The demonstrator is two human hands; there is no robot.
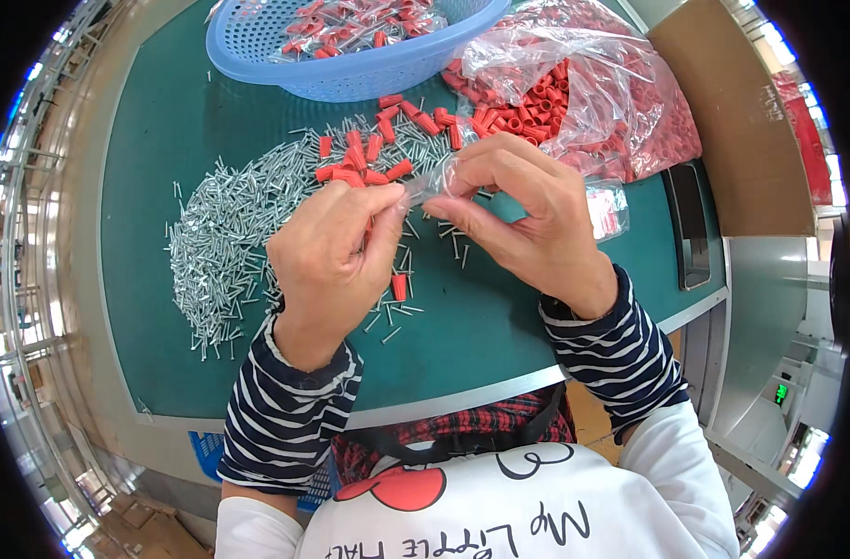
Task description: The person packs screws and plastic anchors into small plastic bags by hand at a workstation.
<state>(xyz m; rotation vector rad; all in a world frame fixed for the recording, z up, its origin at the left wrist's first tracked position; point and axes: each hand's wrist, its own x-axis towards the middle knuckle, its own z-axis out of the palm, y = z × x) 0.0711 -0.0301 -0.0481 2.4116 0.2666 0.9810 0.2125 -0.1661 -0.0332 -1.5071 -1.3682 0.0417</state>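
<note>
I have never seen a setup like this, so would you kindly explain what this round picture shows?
There is no machine here: a person works bare-handed, seen from a wide fisheye camera worn on the head, looking down, so straight edges bend. The left hand and right hand hold a small piece of clear plastic film between them. On the green tabletop lie a heap of silvery metal screws, loose red plastic pieces, a blue perforated plastic basket and a large clear plastic bag of red pieces.
</note>
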